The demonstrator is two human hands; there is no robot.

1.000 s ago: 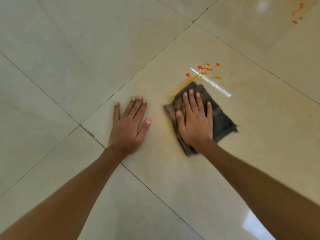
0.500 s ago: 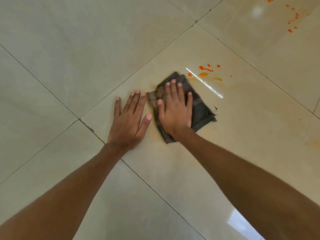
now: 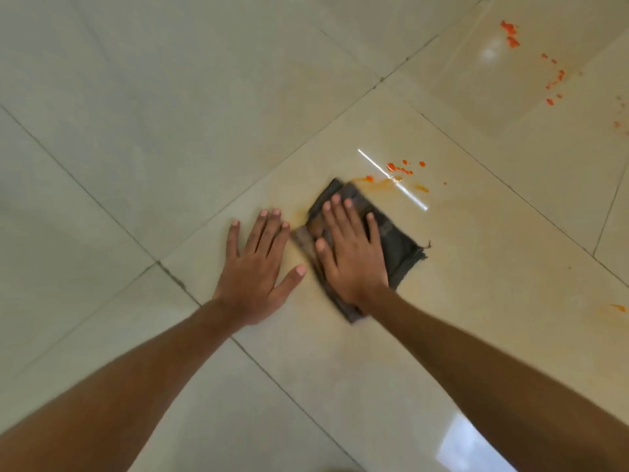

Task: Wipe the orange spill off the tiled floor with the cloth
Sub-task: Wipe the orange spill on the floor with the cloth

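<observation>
Head view, wiping in progress. The right hand (image 3: 350,257) lies flat with its fingers straight and slightly spread, pressing a folded dark grey cloth (image 3: 400,248) onto the tiled floor (image 3: 136,131). It presses the cloth and grips nothing. The left hand (image 3: 255,267) rests palm-down on bare tile just beside the cloth's near edge, fingers straight and thumb angled toward the right hand. It holds nothing and appears to act as a prop.

Progress is judged as partial. A pale orange film (image 3: 295,217) shows on the tile between the left fingertips and the cloth, which suggests liquid that has been thinned but not fully lifted. Just beyond the right fingertips, touching the cloth's far corner, lies an orange smear (image 3: 376,181). A little further out is a cluster of bright orange drops (image 3: 396,167), crossed by a white glare streak (image 3: 413,199). These look unwiped.

Well beyond the right hand, on the next tile, a second scatter of orange splashes (image 3: 510,30) looks untouched. A faint orange streak (image 3: 617,307) lies well out to the side of the right forearm.

Most of the visible spill therefore seems left to clear, and the filmed area likely needs another pass.
</observation>
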